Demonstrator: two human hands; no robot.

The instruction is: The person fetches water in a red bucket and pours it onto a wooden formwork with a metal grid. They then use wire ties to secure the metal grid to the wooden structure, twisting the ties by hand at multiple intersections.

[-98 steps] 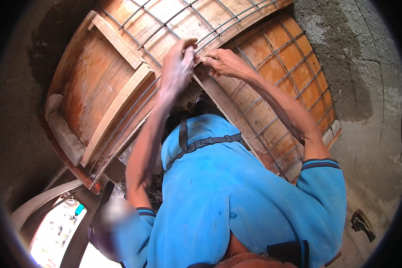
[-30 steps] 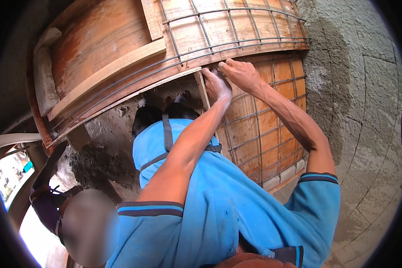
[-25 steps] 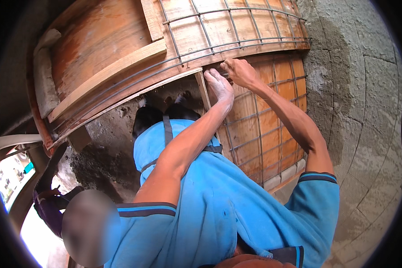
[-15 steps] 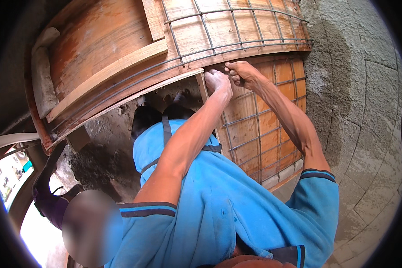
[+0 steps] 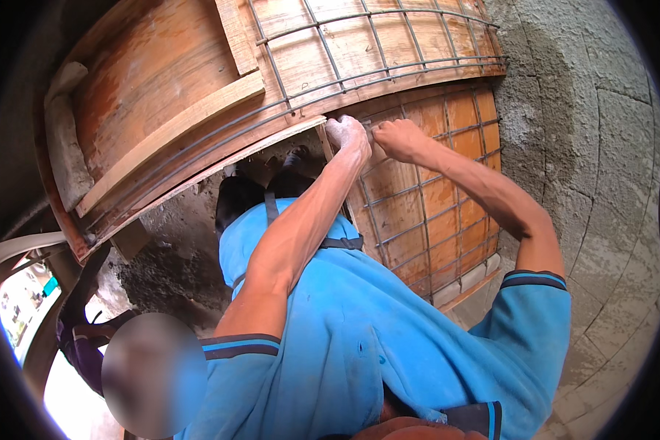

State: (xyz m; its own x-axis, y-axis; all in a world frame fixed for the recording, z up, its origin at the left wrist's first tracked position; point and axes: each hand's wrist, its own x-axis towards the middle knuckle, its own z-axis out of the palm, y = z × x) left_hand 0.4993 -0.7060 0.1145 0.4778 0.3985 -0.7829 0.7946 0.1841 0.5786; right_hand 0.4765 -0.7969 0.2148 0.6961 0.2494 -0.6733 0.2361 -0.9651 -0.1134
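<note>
So the lower steel mesh [image 5: 421,189] sits over the lower wooden panel [image 5: 392,220], and both hands are up at that panel's top left corner. Right hand [image 5: 402,139] is curled into a fist by the top edge; can't tell what's in it, if anything. Left hand [image 5: 350,136] is right beside it at the corner, fingers hidden, so no idea if it's gripping. Just above, the upper wooden panel [image 5: 348,55] carries its own mesh [image 5: 316,25], and a timber strip [image 5: 172,139] runs along its left part. Rough grey wall [image 5: 565,125] past the right edges. My worry: knuckles that close to raw wood could catch splinters, and if a bar springs or a hand slips, fingers could get pinched in that tight corner.
</note>
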